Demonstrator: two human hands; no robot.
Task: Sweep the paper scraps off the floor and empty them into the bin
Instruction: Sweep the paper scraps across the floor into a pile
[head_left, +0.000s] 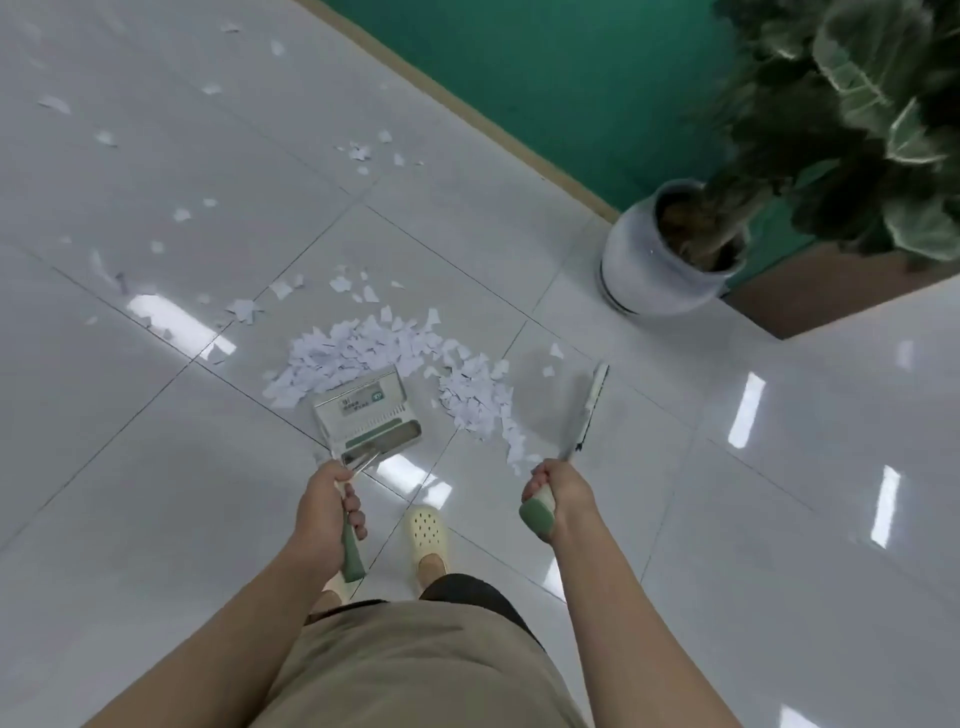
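On the glossy white tiled floor just ahead of your feet, the main heap of paper scraps lay against the open mouth of the dustpan, with a second drift trailing toward the broom. Your left hand was clamped round the dustpan's green handle and your right hand was wrapped round the broom handle; the broom head stood just right of that drift. No bin was in view.

I judged the main risk to be scatter: the scraps looked light, the tile slick, and a hard stroke could have flicked pieces past the pan or under its lip if you let that edge lift. Loose scraps also lay well apart across the far left tiles, easy to overlook. Tipping a full pan on the way to the bin could have spilled it again.

To the right stood a potted plant in a white pot near the green wall; a wide backswing might have struck it. Your cream clog sat just behind the pan.
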